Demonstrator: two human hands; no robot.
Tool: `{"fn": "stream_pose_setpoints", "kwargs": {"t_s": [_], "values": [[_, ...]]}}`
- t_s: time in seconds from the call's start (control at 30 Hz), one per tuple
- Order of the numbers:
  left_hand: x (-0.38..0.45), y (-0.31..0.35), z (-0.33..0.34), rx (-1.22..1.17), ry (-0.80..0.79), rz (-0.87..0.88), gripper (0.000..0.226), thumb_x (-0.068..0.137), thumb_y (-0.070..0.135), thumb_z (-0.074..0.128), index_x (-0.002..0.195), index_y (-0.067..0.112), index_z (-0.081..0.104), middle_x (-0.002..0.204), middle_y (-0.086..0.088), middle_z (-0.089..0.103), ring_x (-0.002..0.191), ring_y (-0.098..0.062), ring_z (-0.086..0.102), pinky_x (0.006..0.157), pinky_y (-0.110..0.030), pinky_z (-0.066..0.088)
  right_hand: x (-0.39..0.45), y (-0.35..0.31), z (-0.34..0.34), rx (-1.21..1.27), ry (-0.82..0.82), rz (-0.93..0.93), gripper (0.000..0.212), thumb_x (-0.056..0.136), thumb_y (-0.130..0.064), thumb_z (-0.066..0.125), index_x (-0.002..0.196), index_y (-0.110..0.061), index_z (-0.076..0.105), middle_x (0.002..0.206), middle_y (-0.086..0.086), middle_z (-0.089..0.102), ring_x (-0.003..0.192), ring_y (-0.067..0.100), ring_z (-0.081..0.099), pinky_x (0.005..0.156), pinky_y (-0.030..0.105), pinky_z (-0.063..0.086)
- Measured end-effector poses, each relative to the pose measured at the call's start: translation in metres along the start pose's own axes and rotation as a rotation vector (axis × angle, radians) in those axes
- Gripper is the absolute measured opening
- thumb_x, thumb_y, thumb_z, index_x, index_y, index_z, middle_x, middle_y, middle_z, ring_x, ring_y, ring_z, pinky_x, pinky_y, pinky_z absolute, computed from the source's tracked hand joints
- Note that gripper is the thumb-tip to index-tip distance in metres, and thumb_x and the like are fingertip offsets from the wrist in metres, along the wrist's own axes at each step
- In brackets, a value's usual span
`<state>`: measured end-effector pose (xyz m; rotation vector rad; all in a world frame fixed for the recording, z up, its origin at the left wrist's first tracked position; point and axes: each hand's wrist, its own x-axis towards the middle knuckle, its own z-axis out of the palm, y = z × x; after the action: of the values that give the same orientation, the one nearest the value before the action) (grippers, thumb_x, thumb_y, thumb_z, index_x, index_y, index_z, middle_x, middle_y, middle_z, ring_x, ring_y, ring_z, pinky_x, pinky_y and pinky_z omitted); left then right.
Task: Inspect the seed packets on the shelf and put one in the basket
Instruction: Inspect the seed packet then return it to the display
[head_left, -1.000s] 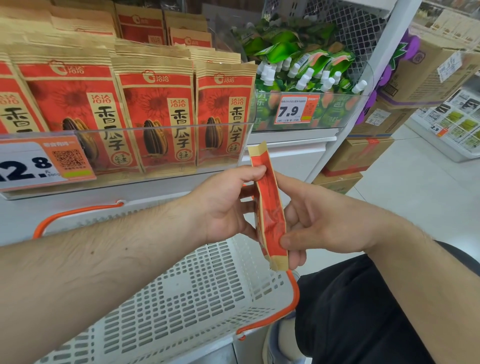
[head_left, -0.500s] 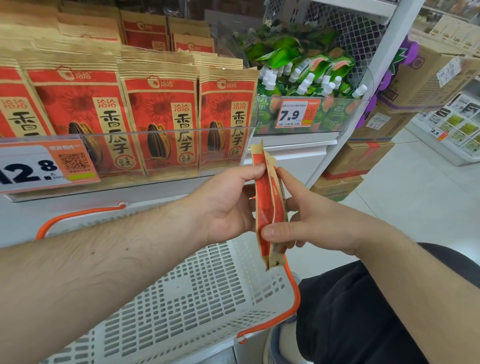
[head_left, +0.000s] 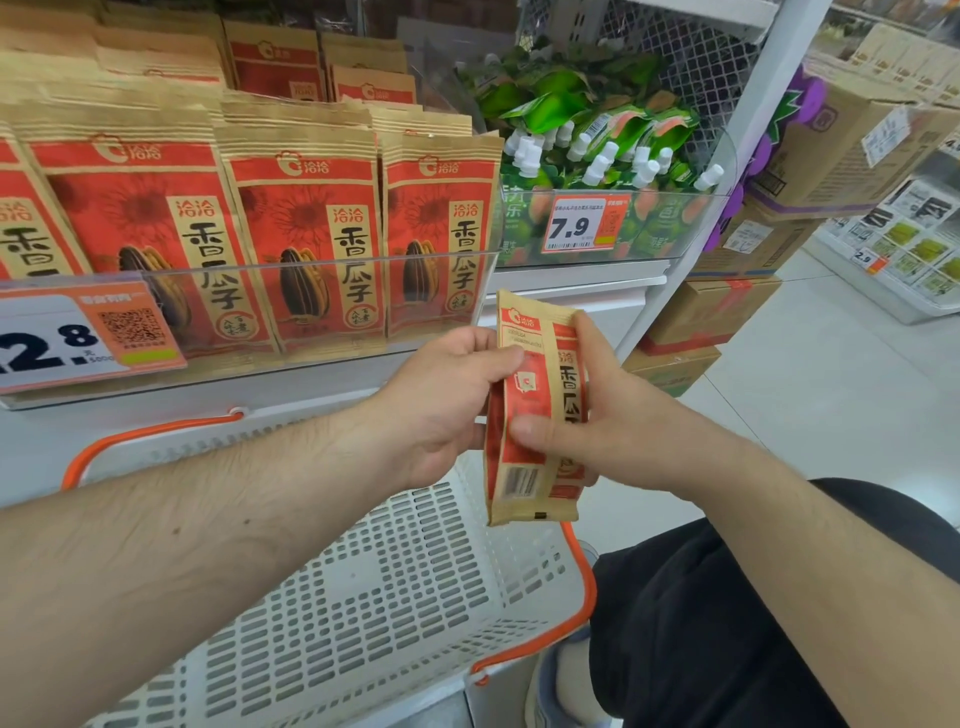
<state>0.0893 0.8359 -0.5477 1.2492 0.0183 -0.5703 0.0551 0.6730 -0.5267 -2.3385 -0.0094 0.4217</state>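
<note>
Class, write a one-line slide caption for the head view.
Both hands, left and right, hold a seed packet upright above the white basket, before the shelf.

Four front packets (head_left: 306, 234) shelved, one packet (head_left: 535, 410) held, one basket (head_left: 395, 587).

Packet (head_left: 535, 410) matt kraft paper, probably; basket (head_left: 395, 582) plastic.

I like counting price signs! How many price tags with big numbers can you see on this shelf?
2. The 12.8 price tag hangs at the left under the red sunflower seed packets; the 7.9 price tag sits right, before the green pouches. Others may be out of view.
</note>
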Motion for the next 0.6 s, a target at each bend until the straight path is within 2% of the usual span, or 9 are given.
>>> {"fn": "stream_pose_setpoints", "kwargs": {"t_s": [0.07,0.17,0.27,0.4,0.53,0.6], "values": [[0.001,0.001,-0.001,0.001,0.014,0.005,0.014,0.101,0.015,0.054,0.087,0.016,0.053,0.074,-0.004,0.072,0.066,-0.018,0.066,0.059,-0.035,0.054,0.001,-0.001,-0.002,0.083,0.121,0.052,0.06,0.086,-0.053,0.068,0.129,-0.044,0.027,0.094,-0.011,0.074,0.073,0.008,0.074,0.054,0.025,0.055],[-0.001,0.003,0.0,0.016,-0.011,-0.001,0.015,0.102,0.014,0.052,0.086,0.016,0.053,0.072,-0.003,0.07,0.062,-0.016,0.064,0.06,-0.034,0.051,0.005,-0.002,-0.007,0.255,0.29,0.096,0.027,0.099,-0.04,0.056,0.12,-0.024,0.052,0.075,-0.006,0.072,0.057,0.009,0.068,0.046,0.024,0.046],[-0.004,0.004,0.002,0.036,-0.038,-0.015,0.018,0.102,0.013,0.052,0.084,0.016,0.052,0.071,-0.003,0.069,0.062,-0.015,0.064,0.059,-0.033,0.051,0.007,-0.004,-0.011,0.395,0.356,0.089,0.027,0.105,-0.032,0.047,0.108,-0.014,0.067,0.07,-0.001,0.07,0.058,0.015,0.063,0.045,0.024,0.044],[-0.004,0.004,0.0,0.038,-0.009,-0.017,0.02,0.1,0.01,0.056,0.081,0.014,0.053,0.07,-0.004,0.07,0.062,-0.015,0.065,0.056,-0.033,0.052,0.005,-0.003,-0.011,0.419,0.375,0.06,0.027,0.106,-0.027,0.046,0.104,-0.01,0.067,0.07,0.004,0.071,0.06,0.02,0.063,0.045,0.024,0.045],[-0.004,0.004,-0.003,0.046,0.026,-0.02,0.018,0.098,0.01,0.058,0.081,0.013,0.056,0.067,-0.003,0.069,0.058,-0.013,0.065,0.056,-0.032,0.053,0.004,-0.002,-0.011,0.39,0.339,0.054,0.029,0.106,-0.03,0.045,0.103,-0.012,0.067,0.068,0.002,0.071,0.058,0.022,0.061,0.05,0.026,0.045],[-0.003,0.003,-0.004,0.04,0.043,-0.026,0.017,0.099,0.01,0.057,0.082,0.013,0.055,0.067,-0.003,0.069,0.057,-0.013,0.065,0.053,-0.031,0.053,0.003,-0.001,-0.015,0.363,0.258,0.063,0.029,0.105,-0.032,0.047,0.104,-0.012,0.069,0.071,0.003,0.073,0.06,0.023,0.06,0.054,0.028,0.045]]}}
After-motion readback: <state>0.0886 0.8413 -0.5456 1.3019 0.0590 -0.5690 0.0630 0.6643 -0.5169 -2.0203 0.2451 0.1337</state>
